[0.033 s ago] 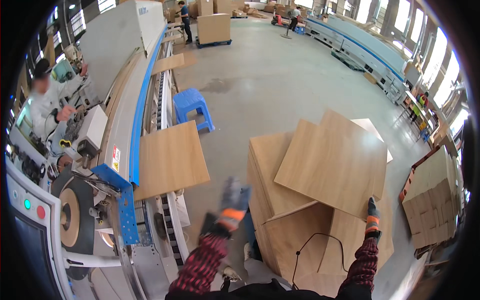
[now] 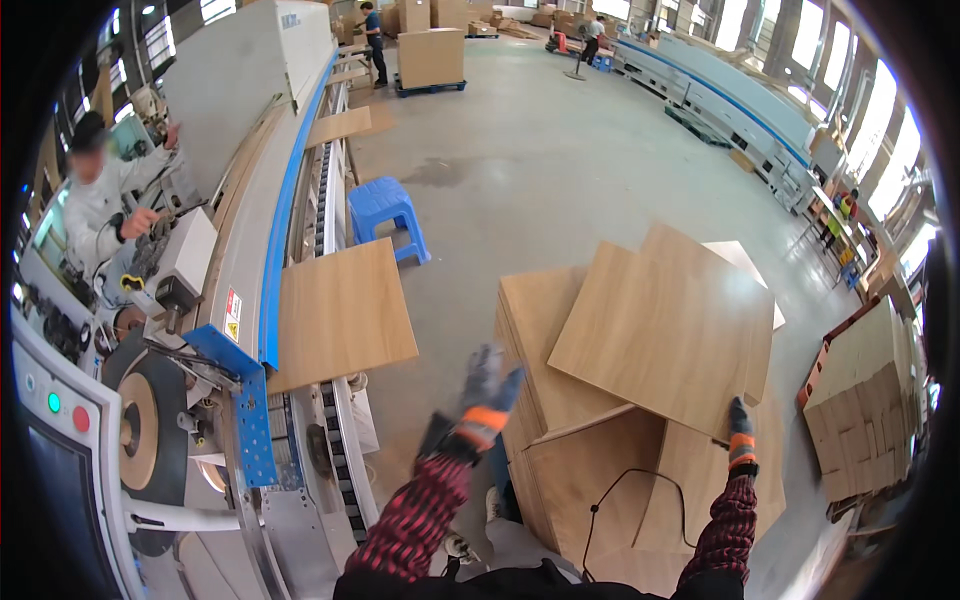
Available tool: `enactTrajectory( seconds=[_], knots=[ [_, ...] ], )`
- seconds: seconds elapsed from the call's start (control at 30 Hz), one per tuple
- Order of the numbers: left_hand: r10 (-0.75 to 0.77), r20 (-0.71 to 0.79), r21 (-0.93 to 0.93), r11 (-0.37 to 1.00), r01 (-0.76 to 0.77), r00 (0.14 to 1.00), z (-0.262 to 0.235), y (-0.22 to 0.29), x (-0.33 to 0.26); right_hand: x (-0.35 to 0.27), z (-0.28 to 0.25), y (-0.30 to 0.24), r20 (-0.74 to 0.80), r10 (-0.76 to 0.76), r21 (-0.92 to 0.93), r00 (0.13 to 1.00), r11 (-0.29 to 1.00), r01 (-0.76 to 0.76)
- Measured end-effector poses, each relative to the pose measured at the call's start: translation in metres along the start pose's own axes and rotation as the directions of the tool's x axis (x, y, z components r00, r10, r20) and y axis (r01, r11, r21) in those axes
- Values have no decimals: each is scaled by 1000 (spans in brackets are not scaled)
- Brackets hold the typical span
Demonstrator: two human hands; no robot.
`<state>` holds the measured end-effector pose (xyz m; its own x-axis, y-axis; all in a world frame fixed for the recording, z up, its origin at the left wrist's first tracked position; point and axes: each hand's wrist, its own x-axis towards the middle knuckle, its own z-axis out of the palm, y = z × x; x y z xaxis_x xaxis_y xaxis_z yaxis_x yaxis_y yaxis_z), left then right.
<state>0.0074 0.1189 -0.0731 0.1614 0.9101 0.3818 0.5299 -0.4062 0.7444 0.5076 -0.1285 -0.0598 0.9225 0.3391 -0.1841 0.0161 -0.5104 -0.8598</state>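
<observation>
My left hand [image 2: 486, 392], in a grey and orange work glove, hangs in the air beside the stack's left edge. Its fingers are stretched out and it holds nothing. With my right hand [image 2: 740, 432], gloved the same way, I grip the near right corner of a wood-grain panel [image 2: 655, 335]. That panel lies askew over other boards on a stack of panels [image 2: 535, 345]. Another wood-grain panel [image 2: 345, 315] rests on the machine's roller track to my left. A thin black cord [image 2: 640, 472] loops over the near boards of the stack.
A long edge machine with a blue rail [image 2: 290, 190] runs along the left, with a control panel [image 2: 75, 430] near me. A person [image 2: 100, 205] stands behind it. A blue stool [image 2: 388, 212] stands beyond the track. More stacked boards [image 2: 865, 400] are at the right.
My left hand has moved slightly right and up, closer to the stack, with its fingers still stretched out. My right hand stays at the panel's corner.
</observation>
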Motion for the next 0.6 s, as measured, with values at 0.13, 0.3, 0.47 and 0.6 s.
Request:
enactTrajectory(
  seconds=[0.13,0.3,0.47,0.6],
  knots=[
    [-40,23,147,988,37,999,51,37,36,-20,41,-7,150,41,129,988,990,-61],
    [-189,9,48,981,188,982,29,23,7,-97,53,-7,208,218,16,954,974,-226],
    [-688,-25,-142,720,679,725,-48,-2,-112,-165,67,48,168,-188,-46,968,979,198],
    [-742,-229,-573,626,529,630,-135,7,-217,-228,99,51,397,-231,148,888,971,186]
  ],
)
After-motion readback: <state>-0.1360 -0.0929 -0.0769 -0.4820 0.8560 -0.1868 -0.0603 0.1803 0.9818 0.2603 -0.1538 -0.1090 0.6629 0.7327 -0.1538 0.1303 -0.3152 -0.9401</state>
